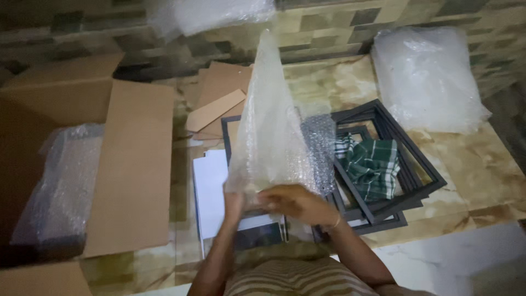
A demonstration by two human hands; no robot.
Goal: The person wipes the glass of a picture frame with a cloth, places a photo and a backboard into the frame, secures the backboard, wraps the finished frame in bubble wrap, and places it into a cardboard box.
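Lap: we see striped fabric (pixel 296 279) at the bottom edge, both forearms reaching forward over it.
Left hand (pixel 234 201): closed on the lower left corner of a clear bubble-wrap bag (pixel 268 126).
Right hand (pixel 298 204): gripping the bag's bottom edge, a thin bangle at the wrist.
Bag: held upright above the floor, its top tapering to a point.
Below it: a white sheet (pixel 211 192) lying flat.
Right: stacked black picture frames (pixel 394 164) with a green checked cloth (pixel 375 161) on them.
Left: an open cardboard box (pixel 131 164) holding bubble wrap.
Far right: a clear plastic bundle (pixel 427 77) on the marbled floor (pixel 482 170).
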